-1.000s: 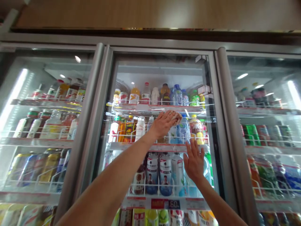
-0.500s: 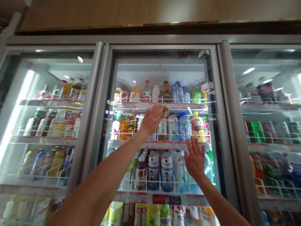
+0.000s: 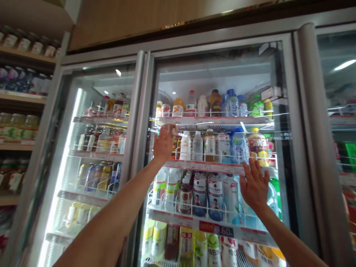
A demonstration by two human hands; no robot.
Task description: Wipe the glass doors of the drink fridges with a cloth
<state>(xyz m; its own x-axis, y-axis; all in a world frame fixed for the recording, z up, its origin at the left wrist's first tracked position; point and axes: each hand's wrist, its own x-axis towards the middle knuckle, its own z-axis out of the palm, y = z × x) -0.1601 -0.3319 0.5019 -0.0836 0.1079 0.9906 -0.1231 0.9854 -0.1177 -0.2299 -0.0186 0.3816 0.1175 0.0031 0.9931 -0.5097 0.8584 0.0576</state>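
Note:
My left hand (image 3: 163, 145) is raised against the glass door (image 3: 200, 70) of the middle fridge, in front of the second shelf's left end. Its fingers are over a small, pale, crumpled cloth (image 3: 174, 130), blurred and mostly hidden. My right hand (image 3: 254, 183) lies spread on the same door, lower and to the right, with nothing in it. Behind the glass stand a blue-capped bottle (image 3: 239, 146) and a yellow-capped bottle (image 3: 257, 146), near my right fingertips.
Metal frames with a vertical handle (image 3: 139, 122) separate the middle door from the left fridge door (image 3: 100, 92). Another door (image 3: 338, 122) stands at the right. Shelves of jars (image 3: 18, 126) are at the far left. A wooden panel (image 3: 139, 22) runs above.
My left hand has swept left across the glass with the cloth. My right hand stays at about the same place on the door. The view has turned left, bringing in the jar shelves.

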